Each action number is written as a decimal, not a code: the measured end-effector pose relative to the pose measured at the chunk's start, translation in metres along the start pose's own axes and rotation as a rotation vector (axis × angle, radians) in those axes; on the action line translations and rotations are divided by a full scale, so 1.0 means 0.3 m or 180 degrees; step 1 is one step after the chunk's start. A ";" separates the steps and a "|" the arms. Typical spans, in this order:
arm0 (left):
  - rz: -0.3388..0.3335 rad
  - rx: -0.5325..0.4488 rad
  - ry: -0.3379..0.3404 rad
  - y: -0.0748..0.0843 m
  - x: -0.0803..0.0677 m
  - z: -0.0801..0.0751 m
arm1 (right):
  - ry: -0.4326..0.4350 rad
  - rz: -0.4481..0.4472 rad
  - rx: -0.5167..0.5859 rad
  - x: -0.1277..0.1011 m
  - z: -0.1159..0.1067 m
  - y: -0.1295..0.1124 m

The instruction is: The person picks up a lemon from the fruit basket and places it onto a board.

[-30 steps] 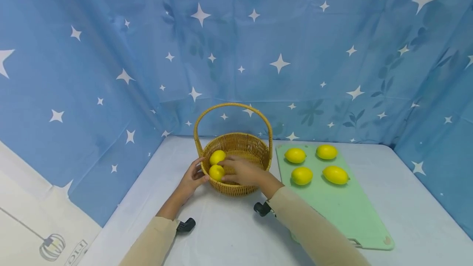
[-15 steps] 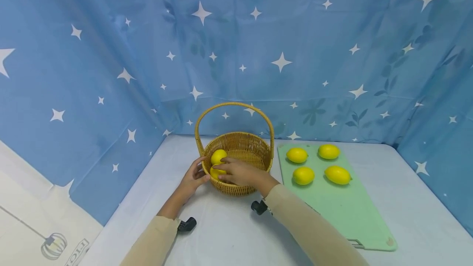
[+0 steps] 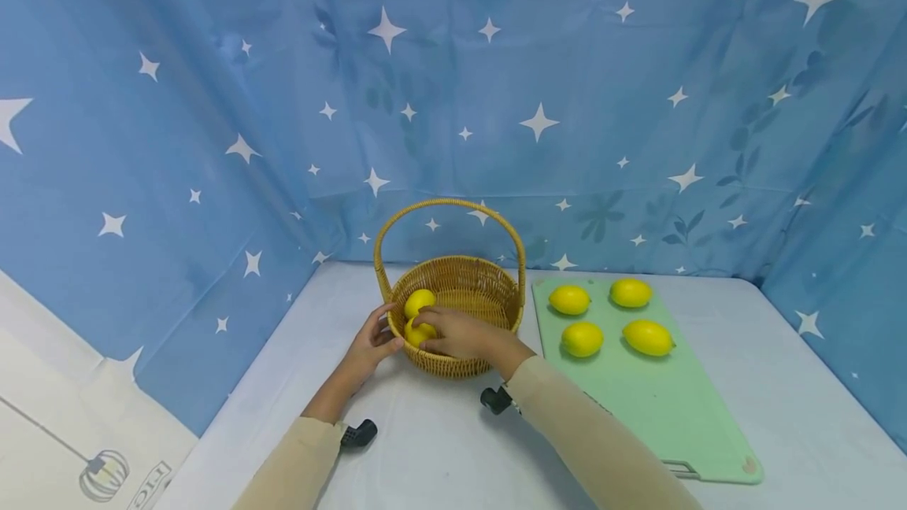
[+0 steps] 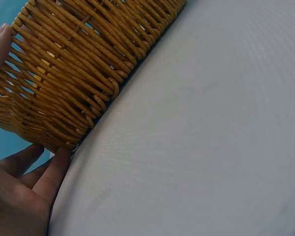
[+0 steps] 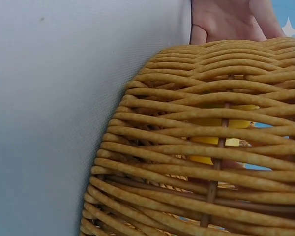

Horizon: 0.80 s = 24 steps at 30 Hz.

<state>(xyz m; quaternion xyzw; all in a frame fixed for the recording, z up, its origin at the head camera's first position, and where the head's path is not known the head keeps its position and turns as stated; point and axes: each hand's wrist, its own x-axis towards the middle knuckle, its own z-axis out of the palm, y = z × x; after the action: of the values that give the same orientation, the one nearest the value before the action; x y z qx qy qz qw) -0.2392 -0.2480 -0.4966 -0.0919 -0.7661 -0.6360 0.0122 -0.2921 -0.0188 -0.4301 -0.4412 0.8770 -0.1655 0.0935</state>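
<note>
Your right hand (image 3: 464, 334) is reaching over the near rim of the basket (image 3: 489, 282) and lying on the nearer lemon (image 3: 418, 332) inside it, fingers curling over the fruit. How firmly you are gripping it is hard to tell, since your hand is covering most of it. A second lemon (image 3: 419, 301) is sitting just behind the first, touching it, against the basket's left wall. Through the weave in the right wrist view, a patch of yellow (image 5: 221, 140) is showing low inside the basket.

Your left hand (image 3: 372, 343) is bracing the outside of the basket on its left, fingers fairly straight and pressing against the wicker; in the left wrist view your fingertips (image 4: 56, 164) are touching the base of the wall where it meets the table (image 4: 211, 147). The basket is standing upright on the table with its handle (image 3: 449, 203) arching overhead.

Just to the right of the basket, a green board (image 3: 659, 408) is lying flat, and four more lemons (image 3: 583, 338) are resting on its far half in two rows, apart from one another. A blue starred cloth (image 3: 496, 85) is hanging behind and to both sides.
</note>
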 end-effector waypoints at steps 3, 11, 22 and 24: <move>0.0010 0.0005 -0.0009 -0.001 -0.001 0.000 | 0.0065 0.0004 0.0039 -0.002 0.002 0.001; 0.0005 -0.0022 -0.0024 -0.003 -0.001 0.000 | 0.0129 0.0000 0.0063 -0.008 -0.002 0.000; 0.0022 -0.0029 -0.0014 -0.005 -0.001 -0.001 | 0.0172 0.0186 0.0210 -0.014 -0.010 -0.010; 0.0008 -0.0060 -0.0041 -0.011 -0.001 -0.002 | 0.0173 0.0250 0.0183 -0.017 -0.006 -0.011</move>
<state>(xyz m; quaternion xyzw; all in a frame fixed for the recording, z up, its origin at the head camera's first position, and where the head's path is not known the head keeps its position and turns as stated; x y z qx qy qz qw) -0.2396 -0.2492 -0.4997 -0.0971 -0.7600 -0.6426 0.0071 -0.2872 -0.0162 -0.4271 -0.3989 0.8908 -0.1987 0.0888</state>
